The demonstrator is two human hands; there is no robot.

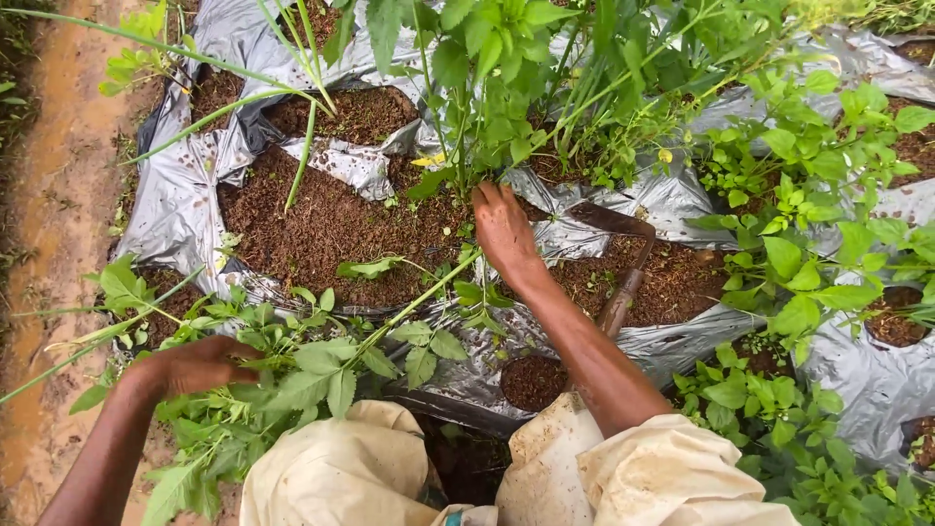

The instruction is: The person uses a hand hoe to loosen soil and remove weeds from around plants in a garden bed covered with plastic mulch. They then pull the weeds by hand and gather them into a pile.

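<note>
left hand (200, 365) clamped on pulled weeds (292, 375) | right hand (504, 229) gripping plant stem (466, 170) | soil (331, 229) in plastic mulch (180, 209)

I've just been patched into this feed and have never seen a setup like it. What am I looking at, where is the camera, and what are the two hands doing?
There is no machine here: these are one person's two bare hands, filmed by a single camera worn on the head and looking down. Below lies a raised bed covered in wrinkled silver-grey plastic sheeting, with torn openings showing dark brown soil. Leafy green plants grow through it, and a muddy orange path runs along the picture's left edge. The right hand reaches forward to the base of the tall green stems; whether it grips one cannot be told. The left hand is closed around a bunch of green leafy stems. A rusty metal hoe with a wooden handle lies on the bed beside the right forearm, unheld.
</note>
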